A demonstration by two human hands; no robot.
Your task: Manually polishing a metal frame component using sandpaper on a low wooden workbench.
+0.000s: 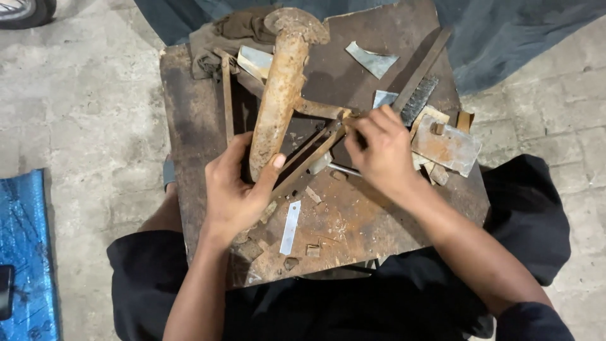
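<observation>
Lap: we sit in dark clothing, the rusty metal work plate [189,126] resting across it.
Near edge: a small bright metal strip [290,227] lies flat among rust flakes.
Left hand [235,189]: we curl it around the lower end of the rusty pipe [278,95], thumb pressed on the pipe's side, fingers closed behind it.
Right hand [379,151]: closed in a pinch on the thin bars [312,155] welded to the pipe; we cannot tell whether it holds a tool.
Beside right hand: wire brush [418,98], rusted flat plate [447,146].
Far edge: crumpled rag [233,31], cut sheet scrap [372,61], the pipe's round flange [297,25].
Ground: grey concrete, blue sheet [25,252] at left.
</observation>
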